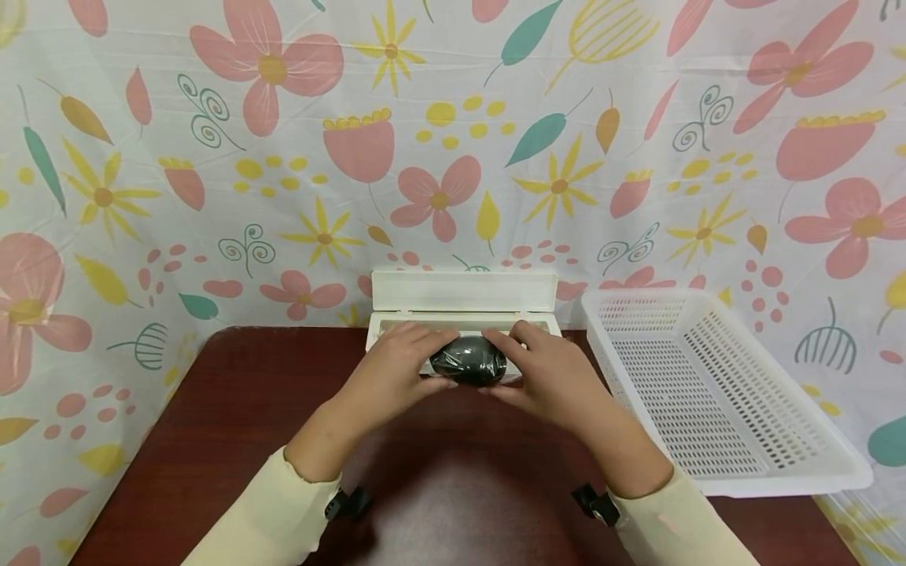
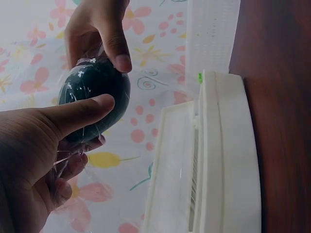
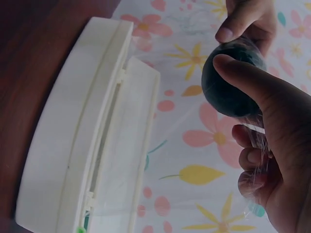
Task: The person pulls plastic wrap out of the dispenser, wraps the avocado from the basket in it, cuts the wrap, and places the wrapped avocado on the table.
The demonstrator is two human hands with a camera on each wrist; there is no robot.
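Both hands hold a dark green, egg-shaped object wrapped in clear plastic film (image 1: pixel 470 359) just above the front edge of a white plastic film dispenser box w/ its lid raised (image 1: pixel 463 303). Left hand (image 1: pixel 392 369) curls round the obj's left end, thumb across its front; right hand (image 1: pixel 559 376) does the same on the right end — fingers bent, film bunched under them in both wrist views. Dispenser sits at the far edge of the dark red-brown wooden table (image 1: pixel 233 409), directly behind the hands, so its slot is partly hidden from the head view. To the right, near but apart — a white perforated plastic basket (image 1: pixel 715 393), overhanging the table edge. Floral-print cloth (image 1: pixel 212 157) backs everything. Cream sleeves (image 1: pixel 269 519) cover both forearms.
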